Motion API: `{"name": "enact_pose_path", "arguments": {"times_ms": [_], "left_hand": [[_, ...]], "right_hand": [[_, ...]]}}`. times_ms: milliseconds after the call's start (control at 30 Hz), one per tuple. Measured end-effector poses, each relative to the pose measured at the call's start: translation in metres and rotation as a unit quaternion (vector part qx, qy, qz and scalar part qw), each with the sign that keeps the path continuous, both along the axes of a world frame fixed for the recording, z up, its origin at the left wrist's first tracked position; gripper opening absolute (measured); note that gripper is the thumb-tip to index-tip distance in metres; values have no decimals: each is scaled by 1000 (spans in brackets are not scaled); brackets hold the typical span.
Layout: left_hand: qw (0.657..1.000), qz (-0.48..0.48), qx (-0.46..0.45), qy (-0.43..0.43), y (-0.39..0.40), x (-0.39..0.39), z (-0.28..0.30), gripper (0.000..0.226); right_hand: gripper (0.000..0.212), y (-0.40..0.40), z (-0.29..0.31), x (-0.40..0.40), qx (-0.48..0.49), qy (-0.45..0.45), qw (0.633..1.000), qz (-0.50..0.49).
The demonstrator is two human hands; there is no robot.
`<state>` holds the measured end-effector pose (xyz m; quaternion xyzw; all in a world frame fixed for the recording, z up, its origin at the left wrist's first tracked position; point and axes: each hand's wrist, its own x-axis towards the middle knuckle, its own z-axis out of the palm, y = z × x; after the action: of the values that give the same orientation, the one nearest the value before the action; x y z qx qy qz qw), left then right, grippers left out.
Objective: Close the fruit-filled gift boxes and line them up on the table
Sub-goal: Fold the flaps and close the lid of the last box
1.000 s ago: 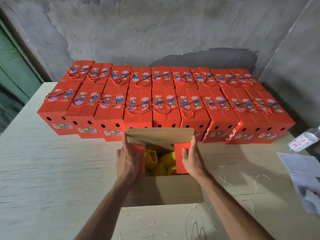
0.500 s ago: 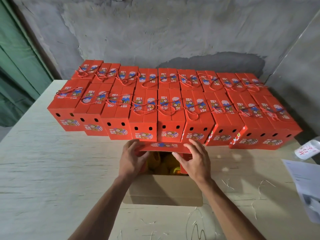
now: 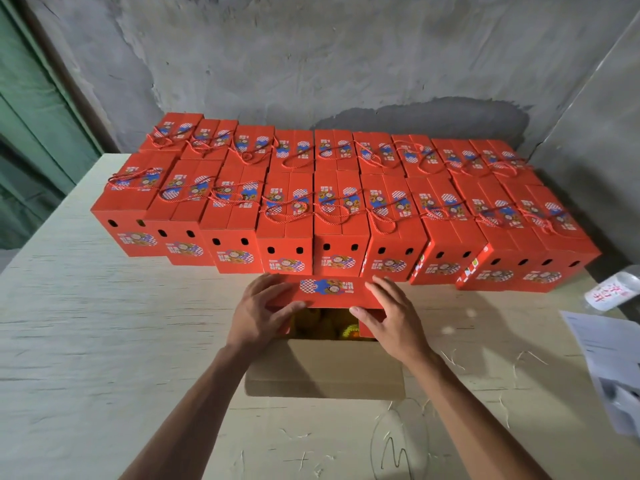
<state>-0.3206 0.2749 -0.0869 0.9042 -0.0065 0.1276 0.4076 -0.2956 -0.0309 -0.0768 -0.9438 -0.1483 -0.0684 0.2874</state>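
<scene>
Table: box fruit mostly hidden under flap.

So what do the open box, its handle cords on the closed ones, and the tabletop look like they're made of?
Open box: cardboard, seemingly; the near flap shows plain brown matte board, while the far flap is printed red with a slight sheen.
Handle cords: twisted red rope, probably synthetic or cotton; the strands show a spiral twist.
Tabletop: pale wood or plywood, likely unfinished; streaky grain, rough matte surface.

Single head view, looking forward and down, close over table
</scene>
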Motion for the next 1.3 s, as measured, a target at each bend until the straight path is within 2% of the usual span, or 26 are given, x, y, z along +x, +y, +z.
{"name": "enact_pose_path", "arguments": {"times_ms": [200, 333, 400, 533, 633, 833, 900, 967, 1033, 1133, 1200, 1300], "left_hand": [[996, -46, 72, 18, 8, 12, 11, 83], [986, -82, 109, 93, 10, 20, 15, 88], [983, -101, 123, 93, 9, 23, 15, 87], [977, -110, 168, 77, 9, 25, 15, 94], [975, -110, 189, 39, 9, 24, 14, 90], [961, -114, 246, 54, 5, 26, 18, 79], [960, -124, 245, 58, 4, 24, 19, 82], [961, -145, 225, 65, 6, 20, 22, 79], [957, -181, 218, 55, 10, 14, 28, 63], [953, -237, 187, -20, 23, 4, 19, 46], [973, -190, 130, -11, 28, 1, 17, 38], [988, -141, 68, 13, 29, -3, 11, 42]], "right_hand": [[73, -5, 5, 7, 26, 11, 999, 19], [75, -6, 12, 19, -53, 6, 997, 49], [76, -4, 10, 22, -89, 8, 994, 65], [73, -1, 3, 17, -83, 19, 992, 92], [68, -1, 6, 19, -111, 16, 990, 90], [59, 5, 10, 21, -168, 22, 982, 80], [59, 6, 13, 23, -164, 37, 982, 84], [59, 5, 15, 22, -117, 64, 986, 96], [57, -1, 14, 20, -59, 86, 988, 117], [54, -14, 14, 20, -20, 88, 987, 136], [52, -21, 14, 20, -12, 71, 989, 131], [50, -23, 16, 15, -4, 18, 994, 111]]}}
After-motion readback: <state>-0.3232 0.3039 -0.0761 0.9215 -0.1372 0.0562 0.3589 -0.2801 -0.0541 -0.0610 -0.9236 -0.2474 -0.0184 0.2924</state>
